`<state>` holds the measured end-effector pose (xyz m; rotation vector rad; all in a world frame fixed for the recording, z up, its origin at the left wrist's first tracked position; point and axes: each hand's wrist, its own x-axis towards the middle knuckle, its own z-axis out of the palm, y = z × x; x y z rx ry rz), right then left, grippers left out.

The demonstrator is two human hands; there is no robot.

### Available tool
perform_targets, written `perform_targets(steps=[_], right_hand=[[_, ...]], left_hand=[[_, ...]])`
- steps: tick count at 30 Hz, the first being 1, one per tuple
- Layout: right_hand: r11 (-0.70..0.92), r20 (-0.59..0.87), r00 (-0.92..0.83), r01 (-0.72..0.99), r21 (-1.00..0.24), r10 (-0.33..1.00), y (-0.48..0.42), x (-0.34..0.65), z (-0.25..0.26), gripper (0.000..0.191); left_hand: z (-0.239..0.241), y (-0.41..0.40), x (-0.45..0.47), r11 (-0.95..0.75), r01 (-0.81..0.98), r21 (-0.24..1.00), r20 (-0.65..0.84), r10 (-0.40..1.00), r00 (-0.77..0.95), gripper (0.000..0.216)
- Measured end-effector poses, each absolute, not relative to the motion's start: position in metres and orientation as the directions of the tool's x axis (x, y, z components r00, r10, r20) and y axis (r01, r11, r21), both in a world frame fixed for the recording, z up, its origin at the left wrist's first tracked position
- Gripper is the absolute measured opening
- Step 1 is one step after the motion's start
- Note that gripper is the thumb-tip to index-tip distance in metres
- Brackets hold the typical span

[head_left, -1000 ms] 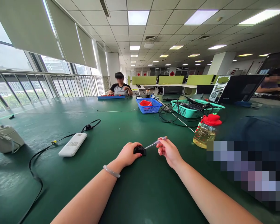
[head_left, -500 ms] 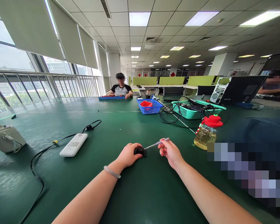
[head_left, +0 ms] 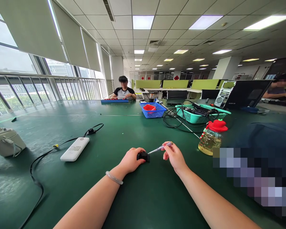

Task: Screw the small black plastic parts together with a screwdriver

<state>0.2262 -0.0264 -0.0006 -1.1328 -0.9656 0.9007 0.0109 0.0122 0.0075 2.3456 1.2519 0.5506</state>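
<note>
Low over the green table [head_left: 143, 194], my left hand [head_left: 132, 160] has its thumb and fingers closed around a small black part [head_left: 144, 156]. Its exact kind is too small to make out, and its left side is hidden by the fingers. My right hand [head_left: 174, 158] pinches the clear handle of a screwdriver [head_left: 160, 148]. The shaft slants down to the left, and its tip meets or nearly meets the upper right of the black part. A pale bangle circles my left wrist.
Left lie a white power bank [head_left: 75, 149], a black cable [head_left: 35, 159] and a beige case [head_left: 7, 141]. To the right stands a red-lidded bottle [head_left: 211, 140]. Behind are a blue basket [head_left: 154, 114] and a green basket [head_left: 193, 118] with cables. A person [head_left: 124, 90] sits opposite.
The screwdriver tip has shifted slightly, and my right fingers have moved a little on its handle. My left hand keeps its hold on the black part. The person opposite has moved a hand.
</note>
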Motion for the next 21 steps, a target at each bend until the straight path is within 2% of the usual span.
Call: perform_targets(steps=[9, 21], right_hand=[[0.186, 0.162, 0.366, -0.032, -0.982, 0.916, -0.025, 0.2282, -0.0054, 0.04], [0.243, 0.194, 0.384, -0.081, -0.967, 0.903, -0.0274, 0.2244, -0.0004, 0.048]], left_hand=[[0.0057, 0.0125, 0.01, -0.501, 0.683, 0.532, 0.146, 0.849, 0.508, 0.039], [0.006, 0.011, 0.0109, -0.515, 0.664, 0.542, 0.17, 0.841, 0.514, 0.037]])
